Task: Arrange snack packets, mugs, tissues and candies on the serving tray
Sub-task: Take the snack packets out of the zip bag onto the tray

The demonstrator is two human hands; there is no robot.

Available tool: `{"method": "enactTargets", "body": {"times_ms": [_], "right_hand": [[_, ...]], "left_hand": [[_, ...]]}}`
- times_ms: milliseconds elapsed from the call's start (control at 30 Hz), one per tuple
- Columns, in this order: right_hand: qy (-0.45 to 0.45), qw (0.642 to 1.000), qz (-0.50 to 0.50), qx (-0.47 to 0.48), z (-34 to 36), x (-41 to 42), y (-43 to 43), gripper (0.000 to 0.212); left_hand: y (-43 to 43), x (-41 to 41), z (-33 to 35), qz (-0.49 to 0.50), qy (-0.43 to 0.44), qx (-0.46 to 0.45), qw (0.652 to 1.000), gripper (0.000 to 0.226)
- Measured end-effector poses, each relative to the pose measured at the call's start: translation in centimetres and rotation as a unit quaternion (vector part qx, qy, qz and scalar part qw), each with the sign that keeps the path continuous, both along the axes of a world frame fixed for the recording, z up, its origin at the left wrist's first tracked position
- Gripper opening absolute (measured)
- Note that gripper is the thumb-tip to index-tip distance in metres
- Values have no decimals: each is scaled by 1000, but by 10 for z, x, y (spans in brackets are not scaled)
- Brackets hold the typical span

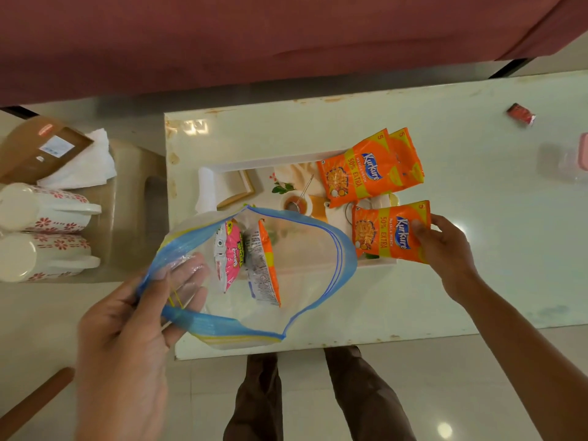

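Looking down through the head view, I see the job is only partly done. The right hand (445, 253) pinches an orange snack packet (386, 232) by its edge, at the near right corner of the white serving tray with a picture on it (254, 161). I cannot tell if the packet rests on the tray yet. Two more orange packets (359, 175) lie stacked at the tray's far right corner.

The left hand (127, 329) holds open a clear zip bag with a blue rim (305, 281). Its fingers are inside and its thumb is outside, clamped on the rim. In the bag stand a pink snack packet (230, 254) and an orange and silver snack packet (264, 268), so those are yet to come out.

Two white mugs with red flowers (44, 208) lie on their sides on a beige plastic stool (133, 198) beside the pale bench (477, 281), well apart from the tray. The white tissues (86, 165) sit there too, next to a brown cardboard box (38, 148). A small red wrapped candy (521, 113) lies far off on the bench. So I think the mugs, tissues and candies are all left to do.

The bag hides the near left part of the tray. Something pink and clear (564, 160) at the right edge is blurry and cut off, and I cannot tell what it is.
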State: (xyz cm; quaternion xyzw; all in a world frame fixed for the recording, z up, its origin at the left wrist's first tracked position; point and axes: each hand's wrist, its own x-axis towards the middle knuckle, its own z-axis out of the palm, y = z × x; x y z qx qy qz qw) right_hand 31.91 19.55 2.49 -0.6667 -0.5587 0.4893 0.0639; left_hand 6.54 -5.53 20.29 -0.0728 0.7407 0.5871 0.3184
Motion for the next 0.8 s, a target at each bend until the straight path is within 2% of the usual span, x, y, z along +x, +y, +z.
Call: {"method": "enactTargets", "body": {"times_ms": [67,167,267,367,433,500,567,633,700,767,800], "right_hand": [[-21,1000,-10,11,8,-1,-1,43],[-44,992,-32,110,41,-8,-8,27],[31,983,-26,180,103,-29,-25,15],[138,969,104,174,166,-63,-55,9],[228,938,229,128,190,-90,-76,12],[231,887,381,120,191,-115,-90,17],[136,830,524,138,172,-137,-98,24],[8,778,607,161,146,-152,-100,31],[-61,690,682,233,130,-163,-103,32],[-49,578,756,303,116,-168,-104,34],[-38,532,789,304,110,-170,-104,35]], "left_hand": [[2,3,2,7,6,7,1000,22],[4,6,6,14,10,0,1000,27],[4,8,7,22,2,4,1000,24],[4,11,10,19,-6,8,1000,23],[4,14,12,19,-10,13,1000,23],[5,17,15,13,-12,24,1000,23],[6,21,18,-2,-5,27,1000,23],[5,24,19,-14,11,26,1000,26],[3,26,20,-14,23,19,999,32],[-1,29,18,-15,27,15,999,28],[-2,30,17,-16,28,18,999,25]]}}
